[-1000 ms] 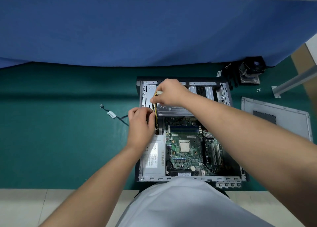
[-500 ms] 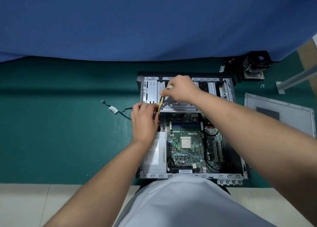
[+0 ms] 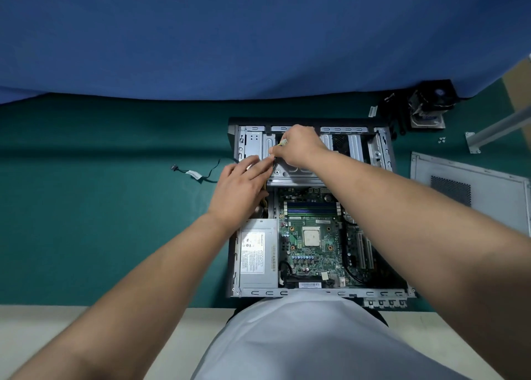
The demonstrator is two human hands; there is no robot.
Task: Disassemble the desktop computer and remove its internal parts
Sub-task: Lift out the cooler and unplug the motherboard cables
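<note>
The open desktop case (image 3: 382, 161) lies flat on the green mat. Inside it sit the motherboard (image 3: 313, 241) with a bare CPU and, at the near left, the grey power supply (image 3: 257, 260). My right hand (image 3: 298, 148) is over the metal drive cage (image 3: 290, 172) and pinches a white connector (image 3: 284, 142) on a yellow-and-black power cable (image 3: 264, 190). My left hand (image 3: 241, 184) lies just left of it, fingers stretched toward the same cable; the cable runs under this hand toward the power supply.
A loose black cable (image 3: 198, 174) lies on the mat left of the case. The removed side panel (image 3: 471, 187) lies at the right. A cooler with fan (image 3: 431, 106), small screws (image 3: 442, 140) and a metal bracket (image 3: 494, 132) are at the back right. A blue cloth (image 3: 258, 34) hangs behind.
My right hand has lifted the connector farther back over the drive cage. My left hand's fingers have uncurled and now stretch along the cable.
</note>
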